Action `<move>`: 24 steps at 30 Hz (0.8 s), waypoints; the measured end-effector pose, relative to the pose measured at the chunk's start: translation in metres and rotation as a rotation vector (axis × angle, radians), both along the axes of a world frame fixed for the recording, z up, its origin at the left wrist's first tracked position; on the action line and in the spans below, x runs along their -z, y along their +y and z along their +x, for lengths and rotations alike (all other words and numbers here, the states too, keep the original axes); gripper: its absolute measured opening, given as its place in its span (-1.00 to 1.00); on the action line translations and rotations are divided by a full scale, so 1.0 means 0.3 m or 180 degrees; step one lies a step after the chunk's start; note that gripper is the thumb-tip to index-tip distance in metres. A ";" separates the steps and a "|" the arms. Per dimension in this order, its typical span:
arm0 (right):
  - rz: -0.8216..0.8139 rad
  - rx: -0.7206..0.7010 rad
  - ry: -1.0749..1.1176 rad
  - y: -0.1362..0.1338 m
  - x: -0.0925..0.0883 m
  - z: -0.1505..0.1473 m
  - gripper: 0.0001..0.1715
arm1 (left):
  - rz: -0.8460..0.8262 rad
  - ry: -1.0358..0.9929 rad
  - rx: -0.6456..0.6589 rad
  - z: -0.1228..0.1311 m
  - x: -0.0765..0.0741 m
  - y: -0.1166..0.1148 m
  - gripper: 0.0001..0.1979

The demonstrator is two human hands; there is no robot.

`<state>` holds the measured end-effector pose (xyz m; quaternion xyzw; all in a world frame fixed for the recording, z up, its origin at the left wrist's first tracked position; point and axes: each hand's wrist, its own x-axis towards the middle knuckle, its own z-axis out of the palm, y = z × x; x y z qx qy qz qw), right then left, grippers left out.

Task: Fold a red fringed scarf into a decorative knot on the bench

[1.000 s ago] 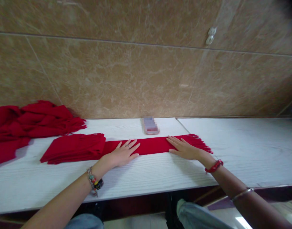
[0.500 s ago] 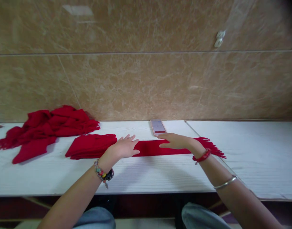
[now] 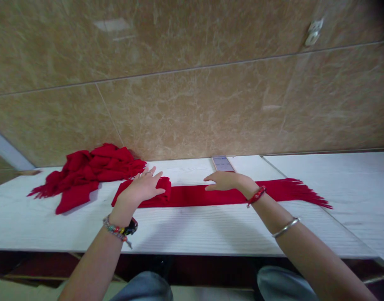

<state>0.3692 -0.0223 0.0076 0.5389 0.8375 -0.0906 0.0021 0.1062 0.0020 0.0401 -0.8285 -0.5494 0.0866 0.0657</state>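
Since a moment ago my left hand (image 3: 142, 187) has slid leftward along the red scarf (image 3: 211, 194) onto its bunched, folded end, and my right hand (image 3: 226, 181) has followed it toward the middle, leaving more of the fringed end bare behind my wrist. My left fingers (image 3: 152, 173) are now loosely spread over the top of the folded end, thumb curled round its near side, so I am cupping the fabric rather than pinching it. My right hand lies palm down on the flat strip, fingers pressed together and pointing left, thumb tucked in front. The scarf stretches across the white table (image 3: 195, 230) from my left hand to its fringe (image 3: 308, 195) on the right, parallel to the near edge. Just behind my right hand a phone (image 3: 222, 163) lies flat by the marble wall (image 3: 192, 104). Further left, a loose heap of red scarves (image 3: 91, 171) sits against the wall, close beside the folded end, though I cannot tell whether they touch.
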 end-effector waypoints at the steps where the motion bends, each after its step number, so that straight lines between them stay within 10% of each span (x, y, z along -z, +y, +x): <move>1: -0.0038 -0.0019 -0.0042 0.010 0.003 -0.021 -0.46 | -0.0075 0.0005 -0.0060 -0.020 0.003 0.004 -0.29; 9: 0.0241 -0.0060 0.0411 0.073 0.014 -0.173 -0.59 | -0.0626 -0.0163 -0.0149 -0.150 0.015 0.050 -0.12; 24: 0.0533 0.0321 0.1308 0.138 0.007 -0.517 -0.60 | -0.0559 -0.0689 0.0230 -0.305 -0.004 0.067 -0.44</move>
